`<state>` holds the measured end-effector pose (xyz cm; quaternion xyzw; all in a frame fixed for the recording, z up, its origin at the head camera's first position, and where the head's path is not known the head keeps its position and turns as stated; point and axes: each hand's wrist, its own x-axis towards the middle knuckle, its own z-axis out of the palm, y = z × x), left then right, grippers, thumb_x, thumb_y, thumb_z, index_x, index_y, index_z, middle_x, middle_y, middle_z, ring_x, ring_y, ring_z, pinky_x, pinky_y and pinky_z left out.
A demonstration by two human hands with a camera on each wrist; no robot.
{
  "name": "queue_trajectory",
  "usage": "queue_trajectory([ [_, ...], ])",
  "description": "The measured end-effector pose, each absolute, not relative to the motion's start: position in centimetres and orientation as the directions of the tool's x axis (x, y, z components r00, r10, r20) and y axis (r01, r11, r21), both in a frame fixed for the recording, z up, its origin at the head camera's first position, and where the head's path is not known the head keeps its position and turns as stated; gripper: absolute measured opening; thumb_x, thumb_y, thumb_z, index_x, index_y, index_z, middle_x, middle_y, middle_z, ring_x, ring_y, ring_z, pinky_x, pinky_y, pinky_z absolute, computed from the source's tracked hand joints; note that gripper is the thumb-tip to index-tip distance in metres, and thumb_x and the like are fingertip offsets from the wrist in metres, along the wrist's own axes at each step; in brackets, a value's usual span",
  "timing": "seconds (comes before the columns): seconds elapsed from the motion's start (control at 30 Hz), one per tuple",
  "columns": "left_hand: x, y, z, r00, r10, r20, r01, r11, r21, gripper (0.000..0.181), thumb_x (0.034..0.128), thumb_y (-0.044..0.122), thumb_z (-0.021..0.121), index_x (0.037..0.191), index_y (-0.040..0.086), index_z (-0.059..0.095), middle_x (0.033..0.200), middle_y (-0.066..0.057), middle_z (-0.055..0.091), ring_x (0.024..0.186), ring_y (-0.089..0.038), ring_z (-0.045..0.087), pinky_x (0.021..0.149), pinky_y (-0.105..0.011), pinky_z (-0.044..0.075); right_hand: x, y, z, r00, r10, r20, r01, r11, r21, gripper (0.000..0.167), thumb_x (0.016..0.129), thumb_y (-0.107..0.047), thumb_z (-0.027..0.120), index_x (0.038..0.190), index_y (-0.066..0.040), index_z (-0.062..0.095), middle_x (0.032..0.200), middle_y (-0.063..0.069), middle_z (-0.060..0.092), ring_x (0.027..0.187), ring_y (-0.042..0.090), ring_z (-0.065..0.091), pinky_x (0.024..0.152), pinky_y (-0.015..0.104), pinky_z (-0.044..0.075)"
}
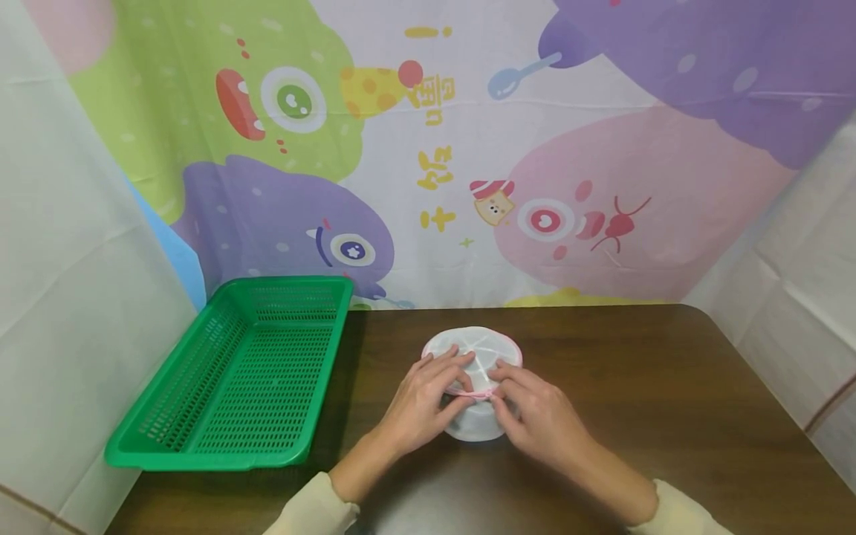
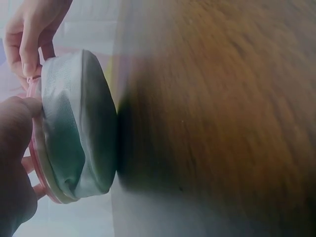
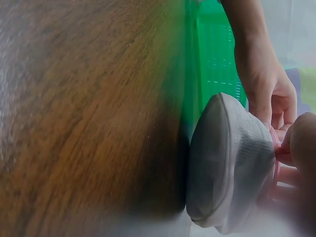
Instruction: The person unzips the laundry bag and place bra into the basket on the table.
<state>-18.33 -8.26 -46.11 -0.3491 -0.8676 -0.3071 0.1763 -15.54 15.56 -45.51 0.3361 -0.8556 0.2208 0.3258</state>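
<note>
A round white mesh laundry bag point(image 1: 473, 429) with a pink zipper around its top rim stands on the table, in front of me. With thumb and index finger, my left hand point(image 1: 420, 394) pinches the zippered rim on its near side, the other fingers spread over the top. My right hand point(image 1: 543, 414) pinches the pink zipper near its pull, just right of the left fingers. The left wrist view shows the bag's soft side wall point(image 2: 94, 123) sagging inward. In the right wrist view, the zipper point(image 3: 276, 143) is partly hidden by the fingers.
A green perforated plastic basket point(image 1: 267, 386) stands at the left of the dark wooden table point(image 1: 635, 371). Behind the table hangs a cartoon-printed cloth point(image 1: 441, 267). Pale cloth panels point(image 1: 67, 260) flank both sides.
</note>
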Motion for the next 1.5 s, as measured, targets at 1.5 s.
queue_trajectory([
  [1.5,-18.07,-8.38,-45.92,-0.678,0.512,0.527,0.728,0.567,0.386,0.018,0.0973,0.024,0.089,0.098,0.018,0.073,0.153,-0.009,0.076,0.151,-0.038,0.066,0.120,-0.072,0.052,-15.54,15.98,-45.75,-0.574,-0.409,0.710,-0.709,0.682,-0.180,0.014,0.083,-0.001,0.088,0.090,-0.008,0.078,0.115,0.009,0.085,0.104,0.026,0.084,0.081,0.042,0.069],
])
